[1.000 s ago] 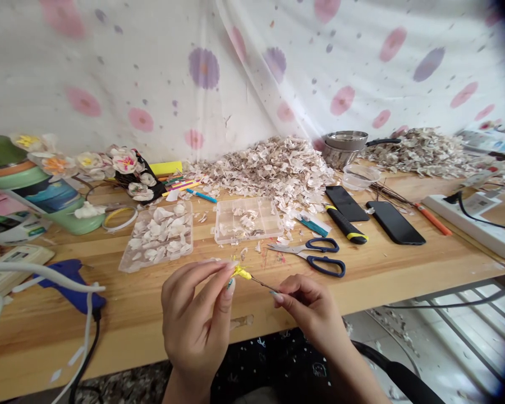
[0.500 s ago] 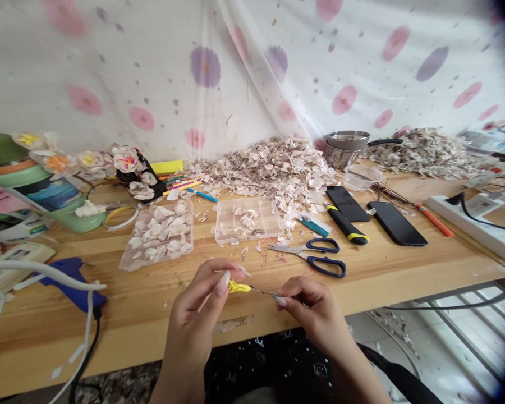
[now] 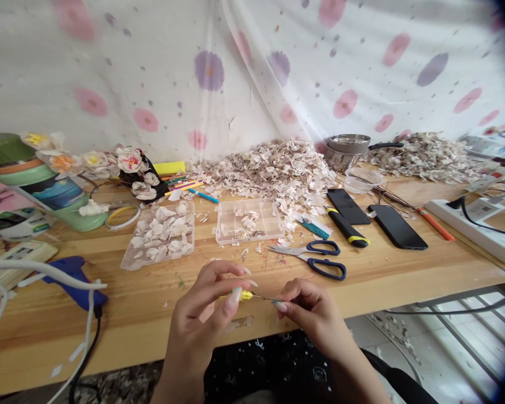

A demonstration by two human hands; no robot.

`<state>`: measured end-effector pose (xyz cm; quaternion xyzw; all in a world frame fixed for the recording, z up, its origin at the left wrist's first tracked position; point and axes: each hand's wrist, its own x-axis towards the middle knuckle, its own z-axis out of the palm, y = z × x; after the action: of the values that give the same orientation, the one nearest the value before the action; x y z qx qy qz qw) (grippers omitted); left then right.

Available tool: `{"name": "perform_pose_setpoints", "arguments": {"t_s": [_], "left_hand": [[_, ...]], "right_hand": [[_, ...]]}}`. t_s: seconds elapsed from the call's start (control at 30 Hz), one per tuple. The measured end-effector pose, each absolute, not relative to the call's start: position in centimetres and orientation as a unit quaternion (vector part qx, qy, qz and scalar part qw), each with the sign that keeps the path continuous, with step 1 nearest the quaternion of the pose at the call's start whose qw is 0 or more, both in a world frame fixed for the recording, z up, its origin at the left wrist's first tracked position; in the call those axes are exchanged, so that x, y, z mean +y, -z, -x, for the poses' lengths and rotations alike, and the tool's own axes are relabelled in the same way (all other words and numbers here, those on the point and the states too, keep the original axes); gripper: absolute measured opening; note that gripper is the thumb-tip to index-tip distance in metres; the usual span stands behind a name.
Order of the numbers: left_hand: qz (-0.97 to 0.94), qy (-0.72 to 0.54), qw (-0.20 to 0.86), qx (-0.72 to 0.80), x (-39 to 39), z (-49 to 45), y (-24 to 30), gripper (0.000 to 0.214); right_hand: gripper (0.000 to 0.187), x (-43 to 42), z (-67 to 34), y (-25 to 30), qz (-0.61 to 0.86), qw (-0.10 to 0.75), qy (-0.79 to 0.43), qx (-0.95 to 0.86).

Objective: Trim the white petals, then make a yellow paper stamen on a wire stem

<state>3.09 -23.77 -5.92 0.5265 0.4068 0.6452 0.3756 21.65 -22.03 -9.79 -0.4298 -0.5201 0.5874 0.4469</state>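
Just past the table's front edge, my right hand (image 3: 311, 307) pinches a thin dark wire stem (image 3: 264, 297) between thumb and fingers. At the stem's left end is a small yellow flower centre (image 3: 247, 295), held level. My left hand (image 3: 202, 306) has its thumb and fingers closed around that yellow piece, whose left part is mostly hidden behind the thumb. Beyond the hands lie navy-handled scissors (image 3: 326, 268), blades pointing left. A clear tray of white petal-like flakes (image 3: 162, 231) and a divided clear box (image 3: 273, 220) with fewer flakes stand farther back.
A large heap of pale flakes (image 3: 278, 168) fills the back middle. A blue glue gun (image 3: 69, 278) and white cables (image 3: 37, 268) are at the left, near finished flowers (image 3: 130, 160). Two phones (image 3: 398, 225), a utility knife (image 3: 347, 227) and a power strip (image 3: 475, 224) occupy the right.
My left thumb and fingers have shifted slightly right along the yellow flower centre, covering more of it. My right hand stays nearly where it was, still pinching the stem.
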Motion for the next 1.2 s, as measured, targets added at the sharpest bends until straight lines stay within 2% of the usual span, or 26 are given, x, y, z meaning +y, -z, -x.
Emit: {"name": "perform_pose_setpoints", "arguments": {"t_s": [0.2, 0.33, 0.4, 0.57, 0.7, 0.87, 1.0, 1.2], "left_hand": [[-0.591, -0.656, 0.222, 0.414, -24.4, -3.7, 5.8, 0.026], [-0.632, -0.623, -0.022, 0.461, -24.4, -3.4, 6.3, 0.043], [-0.625, -0.608, -0.1, 0.479, -24.4, -3.3, 6.6, 0.045], [-0.598, -0.597, -0.157, 0.511, -24.9, -3.0, 6.8, 0.035], [-0.643, -0.534, -0.218, 0.505, -25.2, -2.5, 7.0, 0.05], [-0.646, -0.527, -0.214, 0.51, -24.6, -2.6, 6.8, 0.034], [-0.657, -0.548, -0.12, 0.504, -24.2, -3.2, 6.0, 0.019], [-0.64, -0.59, -0.014, 0.492, -23.9, -3.4, 5.6, 0.016]], "right_hand": [[0.036, -22.1, -20.9, 9.9, 0.383, 0.443, -0.671, -0.454], [0.038, -22.2, -20.7, 10.0, 0.371, 0.431, -0.704, -0.426], [0.039, -22.1, -20.7, 9.9, 0.373, 0.432, -0.704, -0.422], [0.037, -22.0, -21.1, 9.6, 0.394, 0.448, -0.667, -0.446], [0.036, -22.2, -21.2, 9.5, 0.411, 0.455, -0.635, -0.47], [0.027, -22.5, -21.2, 9.5, 0.424, 0.486, -0.55, -0.531], [0.02, -22.5, -21.4, 9.4, 0.424, 0.501, -0.473, -0.588], [0.019, -22.3, -21.8, 9.8, 0.416, 0.53, -0.411, -0.614]]}}
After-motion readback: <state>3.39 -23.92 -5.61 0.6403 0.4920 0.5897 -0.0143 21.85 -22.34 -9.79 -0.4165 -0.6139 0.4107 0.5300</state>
